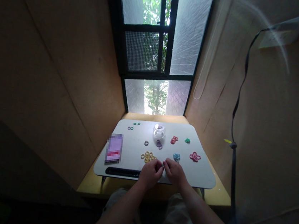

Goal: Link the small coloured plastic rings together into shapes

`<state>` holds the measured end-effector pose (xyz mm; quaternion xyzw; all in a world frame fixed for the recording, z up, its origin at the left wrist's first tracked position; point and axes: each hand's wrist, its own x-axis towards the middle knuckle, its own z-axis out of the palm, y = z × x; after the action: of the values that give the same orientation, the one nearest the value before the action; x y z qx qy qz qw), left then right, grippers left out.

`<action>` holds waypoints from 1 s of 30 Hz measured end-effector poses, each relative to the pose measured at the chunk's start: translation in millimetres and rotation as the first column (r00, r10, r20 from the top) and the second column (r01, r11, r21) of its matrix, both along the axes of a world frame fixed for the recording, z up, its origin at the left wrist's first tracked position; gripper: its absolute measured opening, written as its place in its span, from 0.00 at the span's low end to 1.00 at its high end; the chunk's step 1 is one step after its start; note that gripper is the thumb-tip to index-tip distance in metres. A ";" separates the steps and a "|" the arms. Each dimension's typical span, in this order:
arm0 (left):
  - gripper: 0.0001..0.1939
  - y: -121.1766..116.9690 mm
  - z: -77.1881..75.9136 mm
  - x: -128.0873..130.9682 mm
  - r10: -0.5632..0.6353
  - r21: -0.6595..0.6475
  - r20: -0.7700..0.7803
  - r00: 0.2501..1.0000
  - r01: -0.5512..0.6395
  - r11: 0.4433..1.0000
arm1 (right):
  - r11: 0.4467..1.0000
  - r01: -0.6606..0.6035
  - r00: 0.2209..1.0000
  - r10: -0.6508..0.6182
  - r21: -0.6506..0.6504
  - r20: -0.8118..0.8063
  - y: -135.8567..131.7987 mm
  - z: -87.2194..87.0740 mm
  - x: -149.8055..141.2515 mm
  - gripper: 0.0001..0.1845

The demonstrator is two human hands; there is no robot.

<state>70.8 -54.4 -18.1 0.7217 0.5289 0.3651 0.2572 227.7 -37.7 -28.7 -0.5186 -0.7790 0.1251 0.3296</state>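
My left hand (151, 171) and my right hand (175, 171) meet over the front of a white lap table (130, 160). The fingers of both are pinched together, fingertips nearly touching. A tiny dark thing shows between them, too small to name. Just beyond my left hand lies a pile of small yellow rings (148, 157), partly covered by the fingers. Light blue rings (176, 157) lie just past my right hand. Farther right are pink rings (194, 156). Purple rings (159, 144) and a single dark ring (146, 143) lie beyond the yellow pile.
A clear jar (159, 132) stands toward the back. Red rings (174, 140) and green rings (187, 140) lie right of it. Several loose rings (131, 128) sit back left, near a purple packet (114, 148). A black slot (122, 172) runs along the front edge.
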 end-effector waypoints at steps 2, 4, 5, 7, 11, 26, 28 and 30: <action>0.09 0.2 -0.1 0.0 0.004 -0.007 0.002 1.000 -0.004 1.000 | 1.000 -0.003 1.000 0.003 -0.001 -0.003 0.0 0.5 0.1 0.17; 0.09 0.4 -0.3 -0.2 0.012 -0.010 0.007 1.000 -0.012 1.000 | 1.000 -0.006 1.000 0.006 0.000 -0.010 -0.2 1.0 0.2 0.17; 0.09 0.4 -0.3 -0.3 0.014 -0.010 0.010 1.000 -0.014 1.000 | 1.000 -0.006 1.000 0.006 -0.001 -0.014 -0.4 1.3 0.3 0.17; 0.10 0.4 -0.2 -0.5 0.011 -0.014 0.022 1.000 -0.011 1.000 | 1.000 -0.005 1.000 0.005 -0.006 -0.019 -0.7 1.7 0.4 0.17; 0.12 -0.1 0.9 -1.0 -0.003 -0.012 0.040 0.999 0.003 1.000 | 1.000 0.000 1.000 0.000 -0.014 -0.016 -0.4 1.4 0.3 0.17; 0.08 -0.3 1.4 -0.5 0.003 -0.028 0.055 0.998 -0.002 1.000 | 1.000 0.006 1.000 -0.006 -0.001 0.001 0.3 -0.2 0.7 0.17; 0.08 -0.7 1.5 -0.7 0.007 -0.014 0.043 0.999 -0.006 1.000 | 1.000 0.006 1.000 -0.006 -0.002 0.000 -0.2 0.3 0.6 0.17; 0.08 -1.2 1.7 -0.7 0.010 -0.003 0.036 0.999 -0.010 1.000 | 1.000 0.006 1.000 -0.006 -0.002 -0.003 -0.6 0.6 0.4 0.17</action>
<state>70.1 -55.6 -16.3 0.7119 0.5284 0.3786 0.2659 228.1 -38.3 -28.1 -0.5210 -0.7769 0.1257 0.3304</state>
